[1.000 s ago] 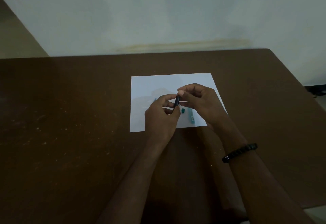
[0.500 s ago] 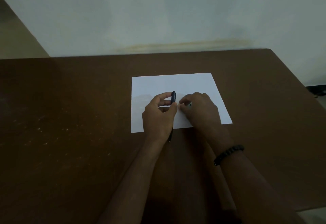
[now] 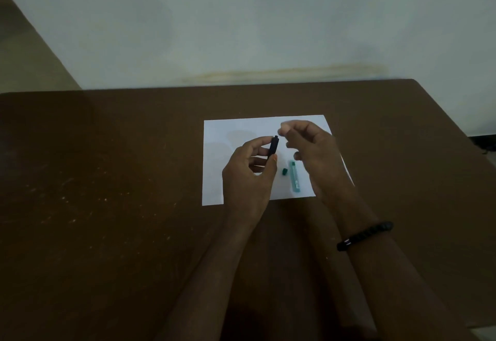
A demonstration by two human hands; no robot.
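Vs. 0.5 s ago: right hand [image 3: 316, 152] has lifted off the paper sheet [image 3: 236, 131], so the green lead case [image 3: 294, 176] and small green cap [image 3: 284, 171], covered before, now lie exposed on the sheet just beside each other. Its thumb and forefinger tips [image 3: 282, 127] are drawn together just right of the pencil's top end; blurred, so cannot tell if they pinch anything. Left hand [image 3: 249, 176] grips the black mechanical pencil [image 3: 273, 147] by the lower barrel, btw thumb and fingers, above mid-sheet: slim, near upright, slight tilt, narrower stub at top.
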